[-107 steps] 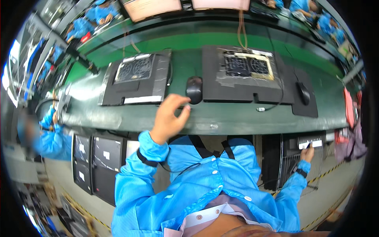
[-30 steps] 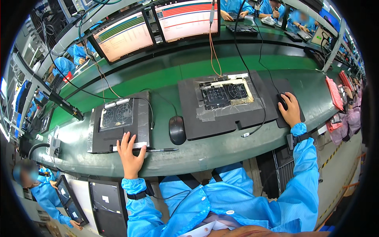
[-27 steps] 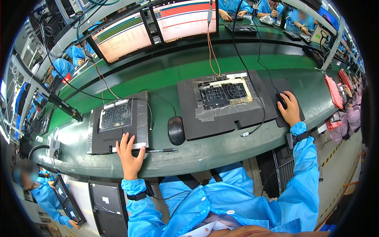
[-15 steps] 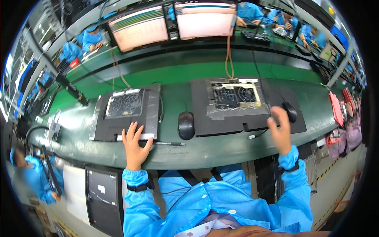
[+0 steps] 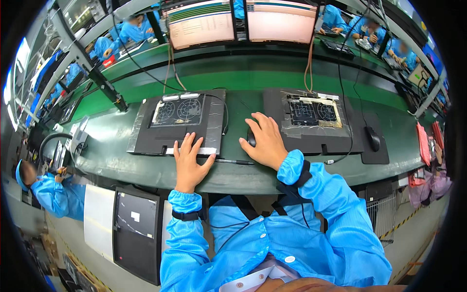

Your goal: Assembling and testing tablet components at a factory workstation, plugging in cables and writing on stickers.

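My left hand (image 5: 189, 163) lies open, fingers spread, on the front edge of the left black board (image 5: 163, 138), over a pale strip there. This board carries a dark panel with circular markings (image 5: 177, 111). My right hand (image 5: 266, 141) is over a black computer mouse (image 5: 251, 137), thumb on its left side and fingers across it; most of the mouse is hidden. A pen (image 5: 236, 161) lies between my hands along the bench's front. Right of my right hand is a second black board (image 5: 311, 138) with a similar marked panel (image 5: 315, 113).
Another mouse (image 5: 372, 138) sits on a dark pad at the right. Two monitors (image 5: 202, 27) stand at the back. A cable end (image 5: 331, 161) lies before the right board. A metal post (image 5: 92, 68) rises at the left. People in blue work around the bench.
My right hand has moved left from beside the right board onto the middle mouse. My left hand stays on the left board's front edge. The whole view has shifted.
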A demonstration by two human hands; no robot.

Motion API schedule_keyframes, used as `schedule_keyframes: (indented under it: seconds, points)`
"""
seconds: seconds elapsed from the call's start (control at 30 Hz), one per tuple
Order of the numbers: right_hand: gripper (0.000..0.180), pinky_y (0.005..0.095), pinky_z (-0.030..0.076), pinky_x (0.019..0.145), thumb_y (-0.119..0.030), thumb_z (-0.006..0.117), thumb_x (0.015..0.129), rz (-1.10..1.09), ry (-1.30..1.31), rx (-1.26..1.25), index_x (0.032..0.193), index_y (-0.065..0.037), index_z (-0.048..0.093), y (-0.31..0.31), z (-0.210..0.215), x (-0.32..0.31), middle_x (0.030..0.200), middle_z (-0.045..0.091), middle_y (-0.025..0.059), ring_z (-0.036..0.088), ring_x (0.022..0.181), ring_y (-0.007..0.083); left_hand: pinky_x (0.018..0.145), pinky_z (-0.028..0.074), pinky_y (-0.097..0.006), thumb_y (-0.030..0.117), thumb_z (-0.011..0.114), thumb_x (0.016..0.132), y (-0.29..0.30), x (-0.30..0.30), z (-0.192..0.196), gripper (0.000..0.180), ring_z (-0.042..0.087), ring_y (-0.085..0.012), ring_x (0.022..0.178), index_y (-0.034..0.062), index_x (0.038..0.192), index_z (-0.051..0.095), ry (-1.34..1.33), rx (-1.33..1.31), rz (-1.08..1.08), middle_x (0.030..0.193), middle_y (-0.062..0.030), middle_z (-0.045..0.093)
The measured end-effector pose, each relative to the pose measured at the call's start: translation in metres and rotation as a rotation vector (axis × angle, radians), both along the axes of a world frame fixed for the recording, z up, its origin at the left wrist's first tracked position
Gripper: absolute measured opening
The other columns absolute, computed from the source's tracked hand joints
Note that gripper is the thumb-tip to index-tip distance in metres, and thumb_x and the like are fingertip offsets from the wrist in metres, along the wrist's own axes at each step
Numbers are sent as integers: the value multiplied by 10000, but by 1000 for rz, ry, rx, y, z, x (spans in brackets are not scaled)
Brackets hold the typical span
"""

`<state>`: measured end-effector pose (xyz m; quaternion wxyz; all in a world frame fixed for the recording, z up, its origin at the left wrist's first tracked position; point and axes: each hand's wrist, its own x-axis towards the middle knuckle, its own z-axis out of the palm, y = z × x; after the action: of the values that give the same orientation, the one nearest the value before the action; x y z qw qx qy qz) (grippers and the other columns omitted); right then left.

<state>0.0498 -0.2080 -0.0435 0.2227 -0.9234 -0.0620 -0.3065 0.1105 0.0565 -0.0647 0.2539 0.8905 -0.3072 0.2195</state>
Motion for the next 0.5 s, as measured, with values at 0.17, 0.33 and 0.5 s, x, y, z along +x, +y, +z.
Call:
schedule_keyframes:
  seconds: [0.17,0.33,0.5]
  points:
    - [496,548,313,1157,-334,713,874,-3,31,9,1210,22,633,2,-8,10,1375,513,237,447,1345,400,1219,165,-561,301,797,833,6,-1,0,577,408,-326,1449,48,1325,630,17,9,23,1504,-159,497]
    - [418,533,322,1155,-323,711,874,-10,63,46,1091,33,682,0,-8,6,1336,542,232,457,1333,396,1218,170,-562,301,801,829,3,-1,-4,595,409,-322,1451,58,1340,617,0,10,11,1505,-158,496]
    - [409,529,323,1155,-314,708,874,-9,69,42,1084,36,681,2,-9,5,1307,562,230,468,1323,397,1212,179,-577,313,813,809,4,-4,-2,584,419,-335,1440,41,1298,644,8,3,27,1469,-172,520]
